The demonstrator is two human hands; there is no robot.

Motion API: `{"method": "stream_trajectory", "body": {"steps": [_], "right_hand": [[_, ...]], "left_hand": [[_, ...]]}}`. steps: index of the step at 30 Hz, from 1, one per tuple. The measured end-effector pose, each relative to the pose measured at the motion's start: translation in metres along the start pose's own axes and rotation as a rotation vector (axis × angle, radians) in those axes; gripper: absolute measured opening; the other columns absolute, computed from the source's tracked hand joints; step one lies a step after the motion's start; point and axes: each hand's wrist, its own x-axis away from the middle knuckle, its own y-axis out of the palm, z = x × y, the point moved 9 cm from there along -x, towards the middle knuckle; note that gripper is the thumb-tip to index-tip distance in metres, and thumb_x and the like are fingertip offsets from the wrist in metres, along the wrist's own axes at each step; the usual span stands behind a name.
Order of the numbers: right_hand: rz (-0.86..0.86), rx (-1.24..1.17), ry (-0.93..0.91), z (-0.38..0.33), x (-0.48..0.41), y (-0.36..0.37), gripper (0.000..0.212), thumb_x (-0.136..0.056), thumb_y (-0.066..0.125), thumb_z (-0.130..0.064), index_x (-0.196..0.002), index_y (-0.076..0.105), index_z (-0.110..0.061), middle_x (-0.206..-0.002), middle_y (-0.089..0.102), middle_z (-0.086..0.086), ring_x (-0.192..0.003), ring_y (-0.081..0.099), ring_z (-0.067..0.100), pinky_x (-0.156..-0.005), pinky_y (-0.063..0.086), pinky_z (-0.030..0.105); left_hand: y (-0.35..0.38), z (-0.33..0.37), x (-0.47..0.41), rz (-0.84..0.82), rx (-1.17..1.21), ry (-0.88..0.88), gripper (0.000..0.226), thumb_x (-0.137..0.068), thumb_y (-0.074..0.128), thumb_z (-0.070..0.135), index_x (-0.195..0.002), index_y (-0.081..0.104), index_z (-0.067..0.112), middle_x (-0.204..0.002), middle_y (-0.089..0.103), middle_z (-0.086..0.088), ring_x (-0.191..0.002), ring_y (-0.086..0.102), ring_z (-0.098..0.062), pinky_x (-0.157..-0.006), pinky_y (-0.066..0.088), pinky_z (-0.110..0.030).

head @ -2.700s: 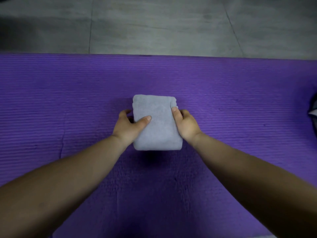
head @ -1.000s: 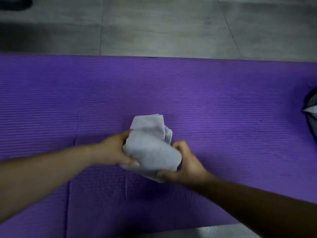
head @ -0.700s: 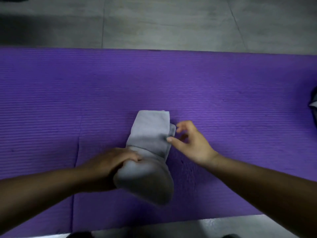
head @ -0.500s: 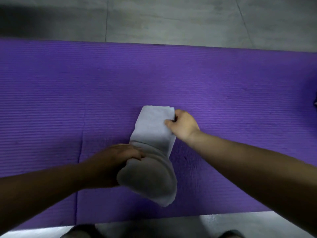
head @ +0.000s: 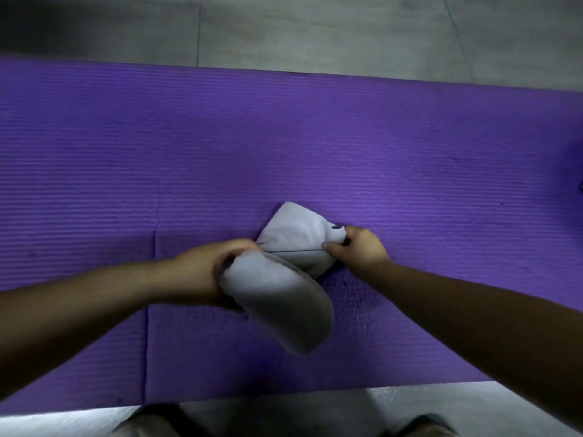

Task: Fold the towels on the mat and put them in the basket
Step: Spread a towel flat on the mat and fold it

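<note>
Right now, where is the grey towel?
In the head view, the grey towel is mid-frame on the purple mat, left hand gripping its near end, right hand pinching its far corner.

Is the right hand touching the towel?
Touching. The head view shows the right hand pinching the towel at its far end, thumb on top.

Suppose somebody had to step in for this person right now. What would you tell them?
The left hand grips the near end of the grey towel, held up above the purple mat.
The right hand pinches the far end, down at the mat.
Done: the towel is partly folded, in layers.
Left: finish the fold, then put it in the basket, which is not in view.
</note>
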Motion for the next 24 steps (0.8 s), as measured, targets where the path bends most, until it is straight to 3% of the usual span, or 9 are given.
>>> {"method": "stream_trajectory", "body": {"steps": [4, 7, 9, 12, 15, 17, 19, 21, 24], "right_hand": [[0.083, 0.050, 0.007, 0.000, 0.000, -0.010, 0.037, -0.082, 0.066, -0.024, -0.112, 0.051, -0.009, -0.107, 0.057, 0.010, -0.102, 0.055, 0.023, -0.078, 0.039, 0.029], [0.203, -0.039, -0.157, -0.012, 0.006, -0.023, 0.027, -0.083, 0.062, -0.011, -0.106, 0.050, -0.005, -0.097, 0.043, 0.004, -0.091, 0.049, 0.025, -0.082, 0.041, 0.031], [0.257, -0.242, -0.193, -0.016, 0.015, -0.032, 0.005, -0.089, 0.054, -0.009, -0.094, 0.053, -0.010, -0.089, 0.049, 0.003, -0.077, 0.049, 0.012, -0.073, 0.042, 0.020], [0.257, -0.603, -0.189, -0.014, 0.033, -0.035, 0.017, -0.090, 0.044, -0.025, -0.080, 0.055, -0.017, -0.075, 0.058, -0.006, -0.064, 0.052, -0.008, -0.067, 0.040, 0.010], [0.124, -0.681, -0.162, -0.008, 0.043, -0.022, 0.013, -0.093, 0.049, -0.015, -0.106, 0.049, -0.017, -0.082, 0.058, -0.003, -0.068, 0.055, -0.013, -0.068, 0.040, 0.000], [-0.024, -0.681, -0.097, -0.007, 0.042, -0.003, 0.038, -0.088, 0.056, -0.005, -0.117, 0.038, -0.021, -0.085, 0.054, -0.004, -0.073, 0.055, -0.004, -0.064, 0.044, 0.002], [-0.054, -0.730, 0.031, -0.002, 0.036, 0.007, 0.038, -0.084, 0.062, -0.007, -0.110, 0.039, -0.022, -0.087, 0.052, -0.006, -0.076, 0.053, 0.001, -0.058, 0.048, 0.007], [-0.053, -0.803, 0.157, -0.001, 0.028, 0.016, 0.030, -0.080, 0.069, -0.015, -0.099, 0.046, -0.019, -0.093, 0.057, -0.002, -0.083, 0.058, 0.010, -0.068, 0.055, 0.023], [-0.021, -0.832, 0.283, 0.008, 0.024, 0.028, 0.050, -0.067, 0.075, -0.029, -0.108, 0.051, -0.012, -0.112, 0.060, 0.010, -0.101, 0.060, 0.026, -0.083, 0.051, 0.040]], "left_hand": [[-0.012, 0.013, -0.007, 0.023, 0.291, -0.004, 0.045, -0.049, 0.080, 0.031, -0.080, 0.048, 0.035, -0.057, 0.055, 0.043, -0.058, 0.051, 0.026, -0.059, 0.040, 0.002], [-0.019, 0.015, -0.017, 0.036, 0.412, -0.022, 0.060, -0.035, 0.074, 0.051, -0.088, 0.051, 0.036, -0.080, 0.066, 0.027, -0.075, 0.056, 0.022, -0.071, 0.044, 0.000], [-0.021, 0.020, -0.030, 0.052, 0.455, -0.031, 0.068, -0.033, 0.072, 0.063, -0.093, 0.052, 0.039, -0.096, 0.062, 0.027, -0.087, 0.056, 0.017, -0.078, 0.043, -0.003], [-0.027, 0.010, -0.049, 0.186, 0.582, -0.104, 0.053, -0.057, 0.066, 0.056, -0.102, 0.053, 0.032, -0.111, 0.062, 0.009, -0.099, 0.058, -0.003, -0.083, 0.044, -0.016], [-0.036, -0.002, -0.059, 0.320, 0.517, -0.237, 0.036, -0.086, 0.055, 0.044, -0.111, 0.056, 0.017, -0.113, 0.061, -0.002, -0.110, 0.057, -0.019, -0.090, 0.043, -0.026], [-0.039, -0.005, -0.067, 0.352, 0.391, -0.314, 0.049, -0.086, 0.051, 0.047, -0.118, 0.054, 0.010, -0.116, 0.061, -0.006, -0.108, 0.057, -0.022, -0.086, 0.041, -0.028], [-0.038, -0.007, -0.070, 0.385, 0.408, -0.380, 0.060, -0.080, 0.055, 0.053, -0.122, 0.051, 0.010, -0.116, 0.061, -0.006, -0.103, 0.058, -0.022, -0.080, 0.039, -0.027], [-0.038, -0.006, -0.069, 0.403, 0.484, -0.415, 0.064, -0.078, 0.056, 0.055, -0.123, 0.050, 0.011, -0.115, 0.062, -0.005, -0.102, 0.059, -0.021, -0.079, 0.040, -0.027], [-0.034, -0.003, -0.068, 0.351, 0.623, -0.393, 0.040, -0.081, 0.056, 0.050, -0.107, 0.053, 0.020, -0.098, 0.062, 0.005, -0.087, 0.058, -0.011, -0.075, 0.042, -0.024]]}}
